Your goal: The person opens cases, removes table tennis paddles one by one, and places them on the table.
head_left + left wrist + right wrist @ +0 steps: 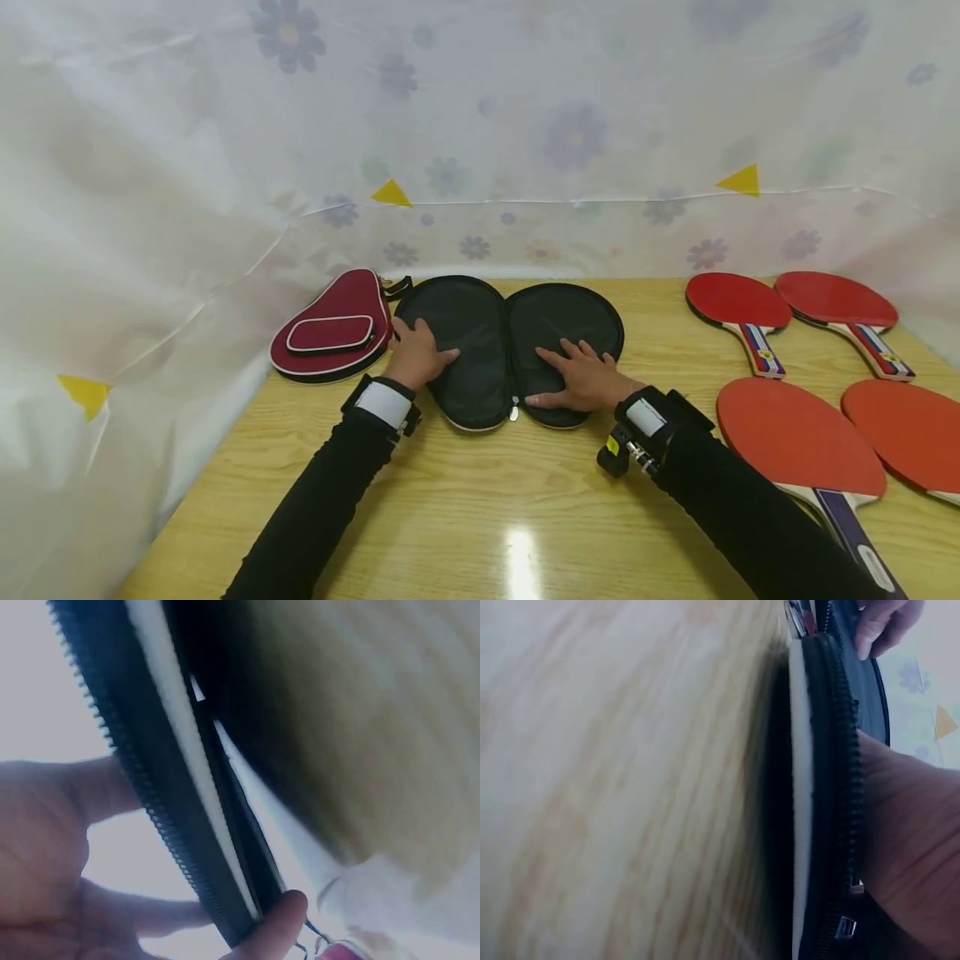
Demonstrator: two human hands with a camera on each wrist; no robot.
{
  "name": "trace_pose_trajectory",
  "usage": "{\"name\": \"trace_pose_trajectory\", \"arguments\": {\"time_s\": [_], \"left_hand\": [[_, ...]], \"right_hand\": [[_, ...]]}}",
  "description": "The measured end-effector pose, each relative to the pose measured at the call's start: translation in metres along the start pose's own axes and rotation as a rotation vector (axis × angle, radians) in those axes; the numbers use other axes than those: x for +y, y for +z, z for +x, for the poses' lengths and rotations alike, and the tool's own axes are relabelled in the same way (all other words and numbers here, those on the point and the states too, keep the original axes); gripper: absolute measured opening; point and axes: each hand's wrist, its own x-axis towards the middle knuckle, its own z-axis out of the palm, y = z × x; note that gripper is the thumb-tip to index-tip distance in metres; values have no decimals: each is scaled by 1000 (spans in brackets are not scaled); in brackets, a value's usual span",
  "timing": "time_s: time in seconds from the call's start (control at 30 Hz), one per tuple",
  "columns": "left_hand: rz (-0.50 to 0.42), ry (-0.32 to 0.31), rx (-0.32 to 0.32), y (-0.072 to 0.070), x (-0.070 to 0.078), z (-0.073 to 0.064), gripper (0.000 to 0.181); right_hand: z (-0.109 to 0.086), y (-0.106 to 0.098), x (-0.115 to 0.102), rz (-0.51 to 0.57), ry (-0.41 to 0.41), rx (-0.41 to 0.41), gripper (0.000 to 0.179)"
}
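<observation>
A black-lined paddle case (471,333) lies spread flat, its two halves side by side and a zipper pull (514,408) at the front between them. My left hand (414,354) rests on the left half near its outer edge, thumb over the lining. In the left wrist view, one fingertip (283,919) reaches over the zippered rim (169,825). On the right half, my right hand (581,379) lies with its fingers spread over the lining. The right wrist view shows the case's toothed zipper edge (832,787) beside that hand.
A closed maroon paddle case (330,312) with white piping sits just left of the spread case. To the right lie several table tennis paddles, among them a red one (738,300) and an orange-red one (798,433). A flowered white curtain (525,125) hangs behind the wooden table (450,517).
</observation>
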Motion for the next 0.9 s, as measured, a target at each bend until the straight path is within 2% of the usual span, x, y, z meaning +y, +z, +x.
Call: {"name": "trace_pose_trajectory", "arguments": {"time_s": [0.1, 0.23, 0.27, 0.33, 0.4, 0.53, 0.73, 0.8, 0.9], "left_hand": [[-81, 38, 136, -7, 5, -2, 79], [-185, 165, 324, -11, 17, -7, 65], [-203, 197, 355, -10, 21, -8, 63], [-249, 247, 378, -10, 30, -11, 62], [-287, 278, 355, -9, 41, -15, 63], [-306, 314, 226, -6, 64, -27, 72], [-197, 403, 14, 2, 97, -45, 77], [-151, 424, -30, 7, 106, -49, 78], [-93, 446, -57, 18, 120, -49, 80]], "right_hand": [[-1, -1, 1, -4, -12, -1, 89], [-4, -2, 6, 9, -57, 12, 85], [-4, -3, 8, 16, -70, 17, 84], [-5, -4, 11, 32, -92, 21, 81], [-6, -5, 13, 49, -107, 21, 79], [-5, -9, 17, 73, -97, 14, 72], [-7, -14, 22, 111, -58, 37, 61], [-9, -16, 25, 136, -87, 80, 52], [-11, -21, 33, 193, -127, 180, 40]]}}
